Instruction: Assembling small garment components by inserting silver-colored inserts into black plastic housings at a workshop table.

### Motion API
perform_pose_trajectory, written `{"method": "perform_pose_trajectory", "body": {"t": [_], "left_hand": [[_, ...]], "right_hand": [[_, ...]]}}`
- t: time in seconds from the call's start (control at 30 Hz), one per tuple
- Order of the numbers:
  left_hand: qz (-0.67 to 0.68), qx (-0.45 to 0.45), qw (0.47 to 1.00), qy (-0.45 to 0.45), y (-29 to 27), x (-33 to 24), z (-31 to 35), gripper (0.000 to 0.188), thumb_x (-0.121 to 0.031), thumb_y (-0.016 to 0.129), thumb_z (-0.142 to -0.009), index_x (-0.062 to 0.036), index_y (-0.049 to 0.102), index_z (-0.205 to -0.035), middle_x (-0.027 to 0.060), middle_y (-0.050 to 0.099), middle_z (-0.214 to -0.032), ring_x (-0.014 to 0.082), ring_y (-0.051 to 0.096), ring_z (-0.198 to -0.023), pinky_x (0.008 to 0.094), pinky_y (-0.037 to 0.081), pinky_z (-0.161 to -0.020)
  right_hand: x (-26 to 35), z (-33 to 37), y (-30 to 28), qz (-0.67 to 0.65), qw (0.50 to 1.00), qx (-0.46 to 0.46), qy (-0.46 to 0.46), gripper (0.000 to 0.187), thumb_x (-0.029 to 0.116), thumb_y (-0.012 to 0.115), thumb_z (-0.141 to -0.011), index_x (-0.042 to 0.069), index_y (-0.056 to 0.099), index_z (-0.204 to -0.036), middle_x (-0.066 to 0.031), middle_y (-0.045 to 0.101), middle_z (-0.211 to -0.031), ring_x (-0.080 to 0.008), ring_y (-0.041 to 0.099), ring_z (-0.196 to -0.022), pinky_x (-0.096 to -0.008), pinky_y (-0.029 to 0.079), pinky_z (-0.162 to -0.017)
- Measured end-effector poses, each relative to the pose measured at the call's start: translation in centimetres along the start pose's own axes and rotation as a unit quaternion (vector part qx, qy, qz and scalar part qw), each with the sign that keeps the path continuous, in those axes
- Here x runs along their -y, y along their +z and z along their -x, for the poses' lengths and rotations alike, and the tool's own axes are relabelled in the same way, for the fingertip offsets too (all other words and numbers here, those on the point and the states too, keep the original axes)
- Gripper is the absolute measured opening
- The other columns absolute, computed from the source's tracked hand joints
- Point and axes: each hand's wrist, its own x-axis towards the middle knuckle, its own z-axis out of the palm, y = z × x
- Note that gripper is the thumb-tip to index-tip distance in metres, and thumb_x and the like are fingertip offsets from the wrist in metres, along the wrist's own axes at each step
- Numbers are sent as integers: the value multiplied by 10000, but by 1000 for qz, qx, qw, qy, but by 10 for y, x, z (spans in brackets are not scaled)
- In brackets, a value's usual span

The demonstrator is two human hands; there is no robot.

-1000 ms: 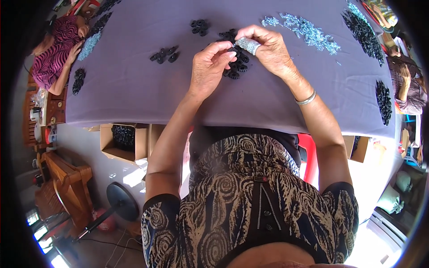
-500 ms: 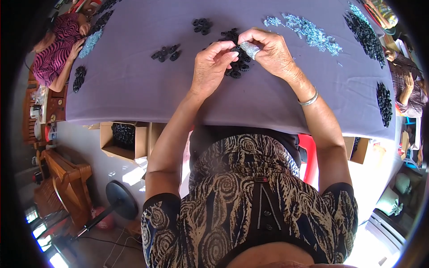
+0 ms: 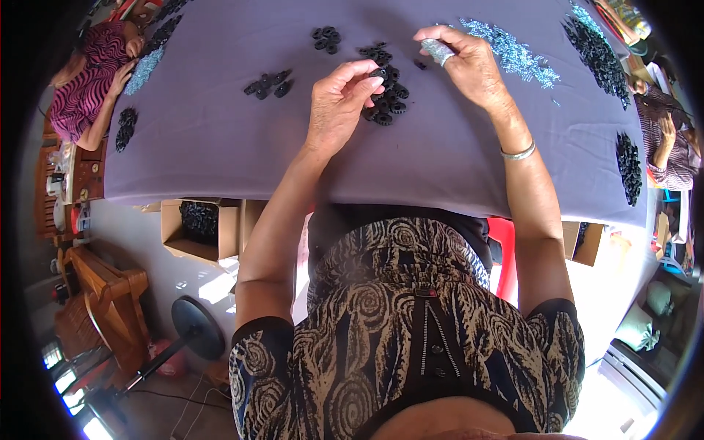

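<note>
A big counter with a purple cloth fills the upper frame. The left hand is at upper middle, its fingers pinching a black piece. Right of it is the right hand (one finger has a silvery wrap); I can't tell if its fingers are closed. Blue bits lie upper right. A smaller black pile sits upper middle.

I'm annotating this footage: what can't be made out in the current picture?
All in the head view:
- Black piece: partly covered by the left hand.
- Right hand: anything between its fingertips is too small to tell.
- Light-blue bits: too small for individual shapes.
- Co-worker at right: cut off by the dark rim.
</note>
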Motion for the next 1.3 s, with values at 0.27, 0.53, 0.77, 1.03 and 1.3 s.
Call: {"method": "perform_pose_trajectory", "body": {"t": [0.27,0.53,0.77,1.03,1.3], "left_hand": [[5,6,1000,-11,1,-4,1,227,-49,626,-869,7,616,-1088,56,637,-913,112,613,-751,220,478,-616],[-12,10,1000,-21,2,-4,0,243,-63,626,-872,18,610,-1101,53,633,-910,103,601,-743,216,470,-597],[-11,7,1000,-22,1,-2,1,258,-64,625,-873,22,604,-1115,58,636,-907,99,592,-732,219,472,-592],[-15,5,999,-32,3,-4,2,217,-70,621,-871,4,620,-1075,50,625,-861,98,603,-703,215,467,-558],[-3,7,999,-39,4,-4,2,201,-78,627,-869,-3,624,-1056,37,625,-806,83,596,-694,215,465,-558]], "right_hand": [[-18,0,-16,177,978,79,-82,172,33,624,-827,39,642,-999,-82,661,-969,-240,640,-853,-312,515,-751],[-22,6,0,283,944,77,-148,273,-34,587,-754,60,621,-1008,-55,570,-945,-257,574,-930,-361,510,-791],[-15,6,1,201,971,82,-101,205,-72,582,-733,45,599,-901,-71,590,-836,-257,596,-817,-352,506,-723],[-2,2,11,-207,975,74,33,118,2,617,-831,39,637,-941,39,577,-833,-47,500,-717,-210,436,-666],[17,7,27,-252,962,94,43,210,-55,529,-851,31,648,-1001,3,611,-874,-60,521,-722,-197,454,-677]]}}
